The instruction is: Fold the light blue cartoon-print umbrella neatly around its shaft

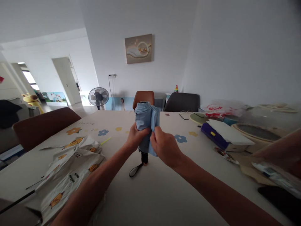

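A folded light-blue umbrella (146,117) stands upright on the table (152,194), its dark handle (144,158) resting on the cloth and a black wrist strap (134,171) trailing to the left. My left hand (135,137) is wrapped round the umbrella's lower canopy. My right hand (164,146) pinches a loose flap of the blue fabric on its right side. Both hands are closed on the umbrella.
A white printed cloth with yellow figures (68,171) lies at the left. At the right are a purple-and-white box (222,135), round lidded cookware (258,131) and another person's arm (282,150). Brown chairs (44,124) stand at the far and left edges.
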### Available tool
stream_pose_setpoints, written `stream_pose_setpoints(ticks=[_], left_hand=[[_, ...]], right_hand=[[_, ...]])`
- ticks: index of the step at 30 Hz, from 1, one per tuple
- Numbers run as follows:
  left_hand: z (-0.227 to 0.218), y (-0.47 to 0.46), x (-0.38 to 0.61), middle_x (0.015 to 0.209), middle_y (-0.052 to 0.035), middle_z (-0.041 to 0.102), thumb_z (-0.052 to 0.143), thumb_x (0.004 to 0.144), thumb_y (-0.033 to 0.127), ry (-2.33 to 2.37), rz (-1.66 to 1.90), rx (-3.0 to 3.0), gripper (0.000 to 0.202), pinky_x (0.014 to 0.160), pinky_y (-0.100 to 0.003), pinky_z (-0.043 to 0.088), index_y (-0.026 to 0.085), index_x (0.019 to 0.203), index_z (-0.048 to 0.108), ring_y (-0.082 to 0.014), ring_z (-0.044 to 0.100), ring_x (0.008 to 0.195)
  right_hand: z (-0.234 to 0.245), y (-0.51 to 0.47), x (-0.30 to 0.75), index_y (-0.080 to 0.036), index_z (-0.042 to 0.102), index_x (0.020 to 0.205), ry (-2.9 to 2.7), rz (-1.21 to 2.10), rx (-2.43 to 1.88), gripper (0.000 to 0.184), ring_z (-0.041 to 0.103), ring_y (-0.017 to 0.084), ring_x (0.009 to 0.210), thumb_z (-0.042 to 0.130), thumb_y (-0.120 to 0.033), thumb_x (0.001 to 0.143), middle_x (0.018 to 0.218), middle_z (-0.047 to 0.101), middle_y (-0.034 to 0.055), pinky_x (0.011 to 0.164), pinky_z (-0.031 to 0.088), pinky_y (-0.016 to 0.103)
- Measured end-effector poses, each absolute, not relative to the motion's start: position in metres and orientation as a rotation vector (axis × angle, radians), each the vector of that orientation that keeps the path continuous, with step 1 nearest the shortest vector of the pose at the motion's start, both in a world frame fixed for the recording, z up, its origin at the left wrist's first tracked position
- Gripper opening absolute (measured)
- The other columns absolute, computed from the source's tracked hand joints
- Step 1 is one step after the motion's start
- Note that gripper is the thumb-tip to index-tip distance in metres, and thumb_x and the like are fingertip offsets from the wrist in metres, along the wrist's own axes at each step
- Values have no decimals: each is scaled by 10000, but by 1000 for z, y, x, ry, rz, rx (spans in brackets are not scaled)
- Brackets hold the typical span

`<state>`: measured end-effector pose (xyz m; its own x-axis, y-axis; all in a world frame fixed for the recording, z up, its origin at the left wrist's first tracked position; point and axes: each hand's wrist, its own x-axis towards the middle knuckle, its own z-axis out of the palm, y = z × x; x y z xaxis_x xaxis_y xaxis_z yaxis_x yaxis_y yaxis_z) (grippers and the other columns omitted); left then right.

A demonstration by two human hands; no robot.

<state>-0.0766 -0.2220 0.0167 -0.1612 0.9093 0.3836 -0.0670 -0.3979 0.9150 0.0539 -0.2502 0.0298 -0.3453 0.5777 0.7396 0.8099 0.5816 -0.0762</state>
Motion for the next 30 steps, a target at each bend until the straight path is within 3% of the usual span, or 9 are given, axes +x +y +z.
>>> stream_pose_setpoints(ticks=[7, 13, 22, 30], left_hand=[[15, -222, -77, 637, 26, 550, 619, 616, 218, 1053, 1687, 1429, 125, 566, -226, 407, 155, 690, 539, -101, 477, 583], [17, -222, -80, 727, -7, 606, 643, 643, 255, 930, 1632, 1528, 142, 659, -255, 443, 164, 716, 560, -148, 547, 711], [15, -222, -82, 724, 7, 565, 582, 672, 209, 881, 1554, 1567, 145, 632, -235, 428, 149, 796, 536, -116, 503, 665], [13, -217, -86, 758, -14, 592, 506, 819, 414, 969, 1658, 1589, 259, 687, -250, 424, 163, 787, 561, -144, 537, 746]], right_hand=[[17, -251, 40, -175, 465, 797, -2087, -363, -1042, 196, 569, 177, 544, 294, -190, 890, 611, 586, 59, 484, 294, 273], [24, -252, 44, -134, 436, 1070, -2094, -225, -957, 233, 622, 197, 615, 333, -198, 872, 744, 644, 84, 514, 353, 272], [33, -250, 53, -191, 368, 1015, -2061, 353, -868, 210, 502, 120, 473, 435, -198, 816, 598, 555, -32, 479, 337, 230], [22, -238, 44, -205, 339, 1003, -1980, 757, -669, 246, 478, 101, 489, 455, -166, 790, 614, 502, -57, 492, 388, 232]])
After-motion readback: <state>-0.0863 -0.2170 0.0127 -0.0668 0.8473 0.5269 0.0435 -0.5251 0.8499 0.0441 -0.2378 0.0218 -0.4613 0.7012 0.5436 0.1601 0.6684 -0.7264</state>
